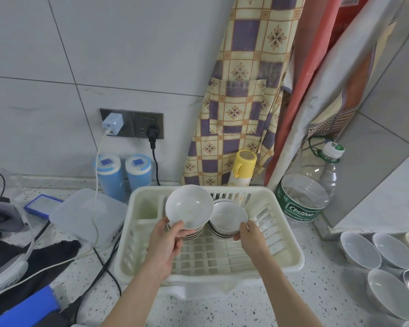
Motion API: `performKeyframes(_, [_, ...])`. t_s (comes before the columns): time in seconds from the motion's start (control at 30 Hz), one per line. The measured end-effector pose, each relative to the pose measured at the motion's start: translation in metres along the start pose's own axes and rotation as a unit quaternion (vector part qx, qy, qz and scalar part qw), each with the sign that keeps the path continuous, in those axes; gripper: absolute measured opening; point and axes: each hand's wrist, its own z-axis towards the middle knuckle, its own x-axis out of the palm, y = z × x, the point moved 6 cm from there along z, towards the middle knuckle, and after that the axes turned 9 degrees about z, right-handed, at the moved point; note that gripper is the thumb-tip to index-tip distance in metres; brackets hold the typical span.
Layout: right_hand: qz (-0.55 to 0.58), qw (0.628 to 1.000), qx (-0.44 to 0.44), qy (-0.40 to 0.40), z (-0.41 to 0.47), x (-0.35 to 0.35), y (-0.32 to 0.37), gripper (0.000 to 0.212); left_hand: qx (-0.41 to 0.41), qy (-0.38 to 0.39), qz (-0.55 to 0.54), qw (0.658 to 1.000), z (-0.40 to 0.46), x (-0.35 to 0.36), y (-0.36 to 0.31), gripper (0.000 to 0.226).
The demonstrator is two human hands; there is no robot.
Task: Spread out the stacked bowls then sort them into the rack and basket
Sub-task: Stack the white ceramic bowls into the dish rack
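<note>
A cream plastic dish rack (pixel 291 253) sits on the counter in front of me. My left hand (pixel 165 244) grips a stack of white bowls (pixel 189 206) tilted over the rack, thumb on the top bowl's rim. My right hand (pixel 248 234) holds a second tilted stack of bowls (pixel 227 215) at its lower right edge, inside the rack next to the first stack. Several more white bowls (pixel 361 250) lie spread out on the counter at the far right.
Two blue canisters (pixel 125 175), a yellow-capped bottle (pixel 242 166) and a cut Cestbon water jug (pixel 302 199) stand behind the rack. A clear lidded box (pixel 85 213), cables and dark cloth (pixel 45 258) lie to the left. An apron hangs on the wall.
</note>
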Motion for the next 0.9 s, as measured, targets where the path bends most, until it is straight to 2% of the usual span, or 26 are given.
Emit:
performKeyframes(0.37, [0.033,0.999,-0.016,-0.012,-0.005,-0.005,0.005,0.044,-0.006,0.006,0.013,1.000,-0.001,0.000,0.001,0.034])
performKeyframes(0.63, [0.039,0.999,0.010,-0.013,0.000,-0.004,-0.001,0.044,-0.008,0.009,0.033,0.999,-0.003,0.003,-0.003,0.033])
performKeyframes(0.77, [0.054,0.997,0.008,-0.054,-0.005,-0.010,-0.003,0.048,-0.008,0.015,0.043,0.999,-0.002,0.004,-0.004,0.032])
performKeyframes(0.9, [0.142,0.982,0.014,-0.126,-0.013,-0.023,0.000,0.047,-0.009,0.017,0.088,0.996,0.004,0.009,-0.008,0.024])
